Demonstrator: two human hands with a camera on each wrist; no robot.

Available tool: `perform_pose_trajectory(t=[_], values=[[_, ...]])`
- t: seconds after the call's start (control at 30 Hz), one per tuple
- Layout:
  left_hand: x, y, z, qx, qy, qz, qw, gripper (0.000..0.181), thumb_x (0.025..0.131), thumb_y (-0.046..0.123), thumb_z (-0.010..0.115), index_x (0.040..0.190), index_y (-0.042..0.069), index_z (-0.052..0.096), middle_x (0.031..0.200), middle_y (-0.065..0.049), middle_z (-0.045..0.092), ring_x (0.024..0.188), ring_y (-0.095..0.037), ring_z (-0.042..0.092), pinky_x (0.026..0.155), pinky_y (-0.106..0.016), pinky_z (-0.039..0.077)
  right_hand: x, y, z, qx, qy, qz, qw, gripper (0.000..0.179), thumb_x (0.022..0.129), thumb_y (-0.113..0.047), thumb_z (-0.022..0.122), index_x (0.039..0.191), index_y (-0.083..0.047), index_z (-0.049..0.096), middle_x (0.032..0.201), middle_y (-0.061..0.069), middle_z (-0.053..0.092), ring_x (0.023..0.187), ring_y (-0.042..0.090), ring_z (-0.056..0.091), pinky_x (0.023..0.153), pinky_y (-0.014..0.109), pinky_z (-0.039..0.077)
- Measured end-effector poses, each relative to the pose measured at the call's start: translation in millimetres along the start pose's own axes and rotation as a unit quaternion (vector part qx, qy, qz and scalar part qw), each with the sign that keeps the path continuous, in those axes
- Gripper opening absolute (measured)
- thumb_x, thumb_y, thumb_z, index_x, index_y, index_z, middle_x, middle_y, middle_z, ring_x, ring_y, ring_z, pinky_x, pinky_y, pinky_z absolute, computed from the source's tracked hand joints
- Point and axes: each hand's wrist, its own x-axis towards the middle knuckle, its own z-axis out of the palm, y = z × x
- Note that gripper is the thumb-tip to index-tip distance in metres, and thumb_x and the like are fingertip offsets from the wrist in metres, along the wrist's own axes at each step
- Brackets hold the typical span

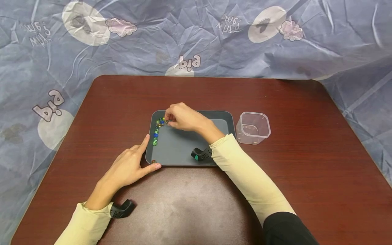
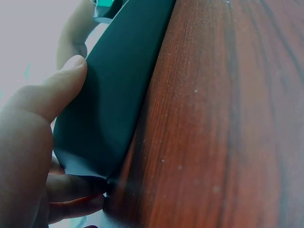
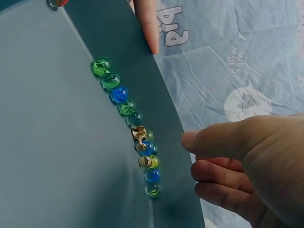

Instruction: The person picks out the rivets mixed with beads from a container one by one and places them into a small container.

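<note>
A grey tray [image 1: 180, 148] holds a line of glass marbles [image 3: 119, 94] in green, blue and yellow along its left side. Small gold-coloured pieces [image 3: 139, 132] lie among them, too small to name. My left hand [image 1: 127, 166] spreads its extended thumb and index finger around the tray's near left corner, touching the rim. A brownish marble [image 1: 153, 162] sits inside that corner. Over the tray's far left part, my right hand [image 1: 186, 119] bends its fingers close to the marbles. Its thumb partly covers the fingers in the right wrist view, so anything between them is hidden.
A clear plastic container [image 1: 253, 127] stands beside the tray's right edge. The reddish-brown wooden table [image 1: 306, 153] extends around both. Behind it hangs a wrinkled blue printed sheet [image 1: 147, 44]. Black straps [image 1: 122, 208] are worn on both wrists.
</note>
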Motion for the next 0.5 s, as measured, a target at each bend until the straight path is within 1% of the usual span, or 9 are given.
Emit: perform_pose_trajectory(t=[0.2, 0.5], values=[[0.5, 0.5, 0.4, -0.002, 0.0, -0.001, 1.0, 0.104, 0.084, 0.057, 0.072, 0.154, -0.004, 0.025, 0.132, -0.026, 0.058, 0.114, -0.038, 0.06, 0.093, -0.052, 0.047, -9.7, 4, -4, 0.016, 0.008, 0.004, 0.9998, 0.011, 0.089, -0.005, 0.071, 0.098, 0.002, 0.072, 0.096, 0.009, 0.067, 0.088, 0.019, 0.065, 0.079, 0.026, 0.051], [-0.1, 0.6, 0.3, 0.002, 0.0, -0.001, 1.0, 0.104, 0.084, 0.057, 0.071, 0.154, -0.004, 0.025, 0.132, -0.027, 0.057, 0.114, -0.039, 0.06, 0.092, -0.053, 0.047, -21.6, 8, -10, 0.011, 0.017, 0.006, 0.9998, 0.012, 0.089, -0.006, 0.073, 0.098, 0.001, 0.072, 0.095, 0.01, 0.066, 0.087, 0.019, 0.065, 0.078, 0.027, 0.051]])
